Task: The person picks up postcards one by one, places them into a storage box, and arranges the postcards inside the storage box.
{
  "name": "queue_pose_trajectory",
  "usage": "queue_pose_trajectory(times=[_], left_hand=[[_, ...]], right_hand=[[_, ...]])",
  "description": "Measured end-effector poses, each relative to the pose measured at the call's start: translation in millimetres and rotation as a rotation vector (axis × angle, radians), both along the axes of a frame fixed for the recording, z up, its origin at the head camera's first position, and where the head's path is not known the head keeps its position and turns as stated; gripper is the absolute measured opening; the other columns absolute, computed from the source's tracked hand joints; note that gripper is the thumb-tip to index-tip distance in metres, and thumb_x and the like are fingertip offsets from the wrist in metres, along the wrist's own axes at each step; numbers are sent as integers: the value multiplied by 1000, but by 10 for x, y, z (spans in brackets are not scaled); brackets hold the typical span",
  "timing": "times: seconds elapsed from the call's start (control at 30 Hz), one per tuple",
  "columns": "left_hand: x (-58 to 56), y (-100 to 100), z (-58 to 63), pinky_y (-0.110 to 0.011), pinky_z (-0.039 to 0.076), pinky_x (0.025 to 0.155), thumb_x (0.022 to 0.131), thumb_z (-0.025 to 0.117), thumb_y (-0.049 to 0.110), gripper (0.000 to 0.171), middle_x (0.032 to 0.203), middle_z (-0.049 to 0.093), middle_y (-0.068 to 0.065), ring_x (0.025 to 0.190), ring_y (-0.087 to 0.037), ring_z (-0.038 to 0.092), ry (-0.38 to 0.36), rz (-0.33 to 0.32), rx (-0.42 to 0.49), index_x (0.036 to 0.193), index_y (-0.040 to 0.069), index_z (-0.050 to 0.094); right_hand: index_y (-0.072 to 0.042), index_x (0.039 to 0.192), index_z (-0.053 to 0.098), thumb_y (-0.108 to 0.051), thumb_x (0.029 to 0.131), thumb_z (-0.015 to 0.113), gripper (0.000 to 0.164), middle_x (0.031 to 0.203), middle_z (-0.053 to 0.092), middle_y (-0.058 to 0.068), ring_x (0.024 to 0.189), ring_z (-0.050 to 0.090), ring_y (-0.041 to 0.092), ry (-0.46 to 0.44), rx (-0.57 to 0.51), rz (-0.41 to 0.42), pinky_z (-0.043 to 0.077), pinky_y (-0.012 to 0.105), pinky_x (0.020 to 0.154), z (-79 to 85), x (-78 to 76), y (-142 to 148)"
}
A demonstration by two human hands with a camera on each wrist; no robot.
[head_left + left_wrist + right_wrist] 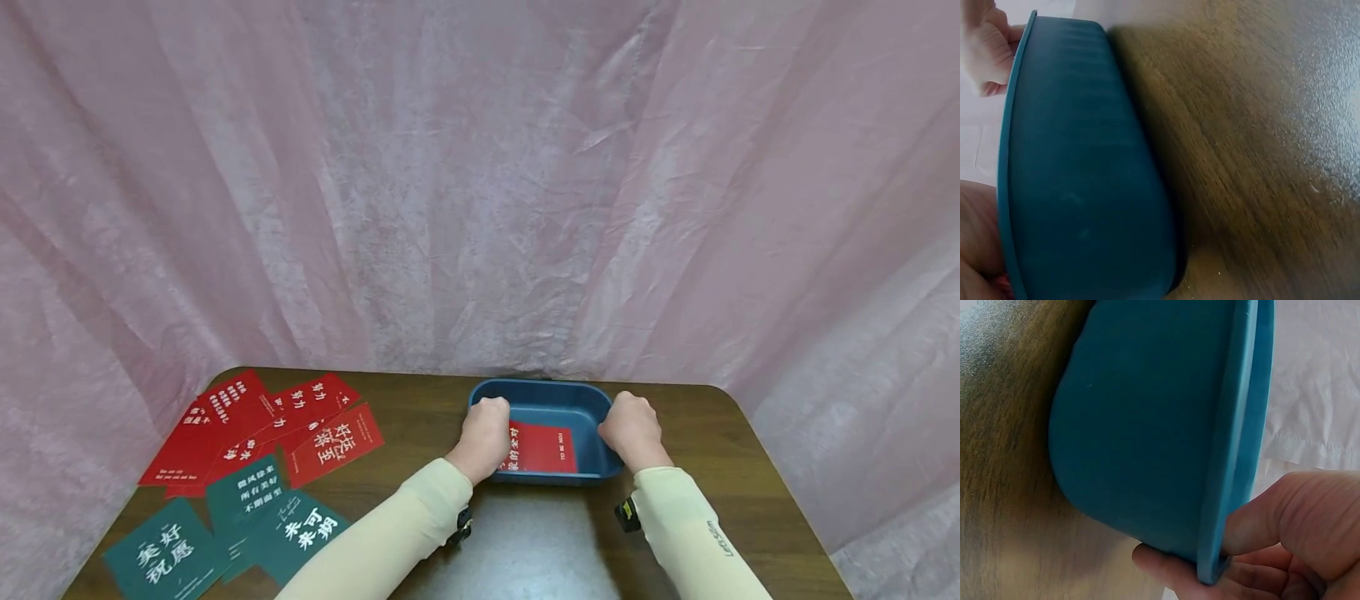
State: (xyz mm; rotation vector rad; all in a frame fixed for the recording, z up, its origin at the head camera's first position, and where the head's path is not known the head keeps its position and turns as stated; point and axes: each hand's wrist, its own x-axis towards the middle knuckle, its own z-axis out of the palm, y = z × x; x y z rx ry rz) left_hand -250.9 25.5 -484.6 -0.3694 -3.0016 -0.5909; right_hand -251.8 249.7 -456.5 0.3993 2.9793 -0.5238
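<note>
A blue plastic bin (551, 390) is at the table's far middle, with a red card (543, 448) printed in white lying inside. My left hand (483, 437) grips its left side, curled over the rim; in the left wrist view only part of that hand (977, 240) shows, beside the bin's wall (1079, 156). At the opposite end my right hand (633, 429) holds the rim. The right wrist view shows the right thumb (1254, 528) inside the rim and fingers (1169, 569) under its outer edge. Whether the base touches the table cannot be told.
Several red cards (232, 408) overlap at the table's left. Nearer the front lie several green cards (168, 554), some overlapping. Behind the brown wooden table (720, 467) hangs a pink curtain (480, 208), close to its back edge.
</note>
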Motion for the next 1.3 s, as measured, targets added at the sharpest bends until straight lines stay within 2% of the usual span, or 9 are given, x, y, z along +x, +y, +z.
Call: queue_pose_trajectory(times=[0.07, 0.23, 0.53, 0.63, 0.77, 0.9, 0.97, 1.1, 1.3], left_hand=[[8, 14, -12, -28, 53, 56, 72, 77, 12, 16, 72, 68, -6, 61, -13, 62, 16, 6, -39, 79, 7, 64], [26, 44, -27, -31, 54, 56, 71, 78, 15, 17, 73, 69, -5, 61, -13, 63, -16, 21, -83, 79, 9, 64], [46, 64, -62, -32, 54, 54, 71, 79, 16, 21, 74, 68, -5, 59, -13, 61, -47, 39, -80, 84, 8, 66], [48, 68, -64, -32, 55, 55, 68, 82, 18, 27, 75, 68, -5, 59, -13, 60, -62, 42, -61, 87, 7, 66], [29, 79, -62, -31, 55, 57, 69, 82, 16, 26, 76, 68, -5, 60, -13, 61, -54, 42, -54, 88, 7, 66], [22, 97, -77, -30, 55, 57, 74, 77, 13, 17, 77, 68, -5, 63, -14, 63, -36, 37, -92, 83, 8, 65], [27, 111, -88, -30, 55, 56, 74, 78, 14, 18, 78, 68, -5, 64, -13, 63, -39, 33, -112, 84, 9, 64], [44, 134, -80, -30, 56, 57, 66, 84, 19, 32, 80, 68, -4, 63, -13, 61, -57, 39, -116, 91, 10, 66], [57, 95, -54, -29, 54, 56, 69, 82, 21, 25, 76, 66, -1, 64, -15, 61, -43, 27, -212, 86, 13, 65]], right_hand=[[8, 97, 60, -15, 74, 66, 32, 92, 64, 27, 73, 62, 33, -3, 1, -2, 52, 44, 54, -3, 2, -3], [7, 97, 61, -15, 75, 66, 32, 92, 64, 26, 72, 62, 33, -10, 3, -12, 52, 44, 53, -1, 4, -5], [8, 98, 60, -15, 75, 65, 33, 92, 64, 27, 74, 62, 35, -14, 12, -12, 53, 46, 54, 14, 15, -33], [8, 98, 60, -15, 75, 66, 33, 92, 64, 27, 74, 62, 35, -15, 11, -13, 53, 46, 54, 15, 16, -32], [8, 98, 60, -15, 76, 66, 32, 90, 64, 26, 71, 62, 33, -19, 1, -15, 53, 45, 53, 29, 19, -25], [8, 96, 61, -14, 76, 65, 30, 87, 64, 25, 69, 62, 32, -22, -2, -4, 52, 43, 50, 32, 29, -8], [8, 95, 62, -13, 76, 65, 29, 87, 64, 25, 68, 61, 31, -26, -2, 2, 52, 43, 49, 29, 36, 5], [9, 97, 61, -12, 76, 64, 30, 87, 64, 26, 67, 62, 32, -28, -7, 6, 52, 43, 50, 43, 36, 17], [9, 99, 60, -12, 78, 64, 30, 86, 64, 26, 66, 62, 31, -40, -8, -2, 52, 43, 50, 55, 23, -45]])
